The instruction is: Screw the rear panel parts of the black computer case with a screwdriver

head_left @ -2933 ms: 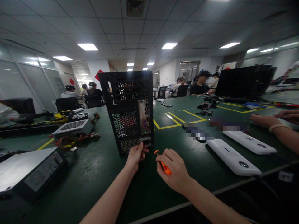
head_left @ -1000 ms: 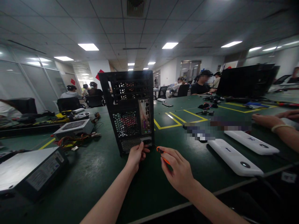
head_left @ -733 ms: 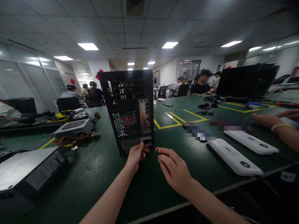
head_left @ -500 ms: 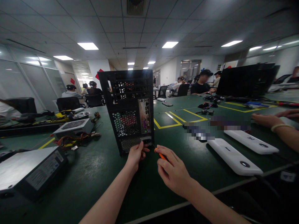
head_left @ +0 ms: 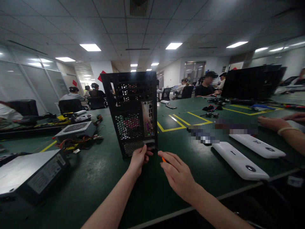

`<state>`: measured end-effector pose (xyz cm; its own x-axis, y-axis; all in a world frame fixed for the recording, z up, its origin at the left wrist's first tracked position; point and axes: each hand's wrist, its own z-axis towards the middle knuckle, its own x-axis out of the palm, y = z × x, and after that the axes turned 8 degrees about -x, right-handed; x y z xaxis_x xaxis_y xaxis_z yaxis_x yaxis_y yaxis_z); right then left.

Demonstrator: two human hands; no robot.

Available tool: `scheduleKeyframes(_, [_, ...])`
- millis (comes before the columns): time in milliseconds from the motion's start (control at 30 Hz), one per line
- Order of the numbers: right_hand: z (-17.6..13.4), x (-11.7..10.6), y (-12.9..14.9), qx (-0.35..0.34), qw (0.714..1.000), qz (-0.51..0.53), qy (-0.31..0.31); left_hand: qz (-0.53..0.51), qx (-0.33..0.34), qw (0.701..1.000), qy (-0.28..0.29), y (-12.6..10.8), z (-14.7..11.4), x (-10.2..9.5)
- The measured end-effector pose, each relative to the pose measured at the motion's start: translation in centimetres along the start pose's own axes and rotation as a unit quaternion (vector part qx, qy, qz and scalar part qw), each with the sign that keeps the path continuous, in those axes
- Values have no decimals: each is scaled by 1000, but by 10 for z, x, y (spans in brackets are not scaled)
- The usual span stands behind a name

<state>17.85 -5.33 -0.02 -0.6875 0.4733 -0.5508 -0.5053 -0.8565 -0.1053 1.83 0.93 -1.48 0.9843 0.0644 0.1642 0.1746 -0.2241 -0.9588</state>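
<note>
One computer case (head_left: 133,113) at twelve o'clock, two white panels (head_left: 239,160) at three, two power supplies (head_left: 30,175) at nine.

The tall black computer case (head_left: 131,112) is matt painted metal, with many small punched holes. The small orange screwdriver handle (head_left: 163,159) looks like smooth plastic. The dark green table top (head_left: 95,178) is a matt mat, a little worn. The long white panels (head_left: 239,160) are glossy plastic.

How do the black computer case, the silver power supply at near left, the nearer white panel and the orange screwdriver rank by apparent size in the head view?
1. black computer case
2. silver power supply, enlarged by nearness
3. nearer white panel
4. orange screwdriver, mostly hidden in the right hand
</note>
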Motion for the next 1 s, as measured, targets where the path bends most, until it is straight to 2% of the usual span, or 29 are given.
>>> scheduleKeyframes(267, [-6,-1,-7,54,996,32,-57,-4,-7,1000,2,1,2,-1])
scheduleKeyframes(333, [-5,-1,-5,59,997,34,-36,-5,-8,1000,2,1,1,-1])
scheduleKeyframes(433, [-2,0,1,30,999,6,13,-4,-5,1000,-2,0,0,-1])
scheduleKeyframes(533, [-2,1,4,6,999,-47,18,-5,-3,1000,-1,-1,-1,0])
scheduleKeyframes(733, [-2,-3,0,27,989,-146,8,-3,-7,1000,0,-3,-2,1])
scheduleKeyframes(900, [-1,-6,12,64,973,-213,55,-7,-9,1000,-1,-3,-2,1])
scheduleKeyframes(1000, [1,-8,19,55,963,-252,76,-4,-8,1000,1,-2,-1,1])
